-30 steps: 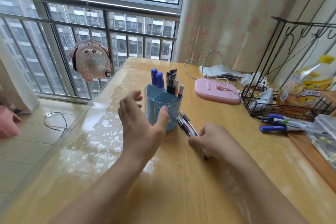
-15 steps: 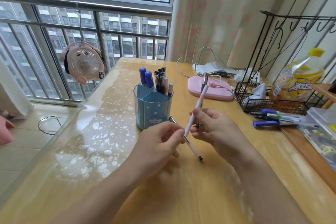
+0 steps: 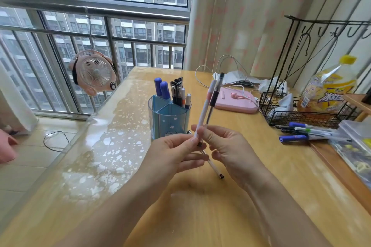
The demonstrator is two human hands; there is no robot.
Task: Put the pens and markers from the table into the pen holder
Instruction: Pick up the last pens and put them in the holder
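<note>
A blue pen holder (image 3: 169, 121) stands mid-table with two blue markers (image 3: 162, 89) and several pens in it. In front of it my hands meet. My right hand (image 3: 228, 146) curls its fingers round the lower ends of a white pen with a pink band (image 3: 204, 109) and a clear pen with a black grip (image 3: 214, 97), both held nearly upright. My left hand (image 3: 174, 153) pinches the white pen's lower end. One more pen (image 3: 215, 169) lies on the table under my hands. Several loose pens and a blue marker (image 3: 293, 138) lie at the right.
A black wire basket (image 3: 301, 115) with a hook rack stands at the right, a yellow snack bag (image 3: 329, 90) behind it and a clear plastic box (image 3: 359, 142) in front. A pink flat device (image 3: 236, 105) with cables lies behind the holder. A pink fan (image 3: 94, 73) hangs on the window rail.
My right hand picked two pens off the table and lifted them upright. My left hand left the holder's side and closed on the white pen's lower end.
</note>
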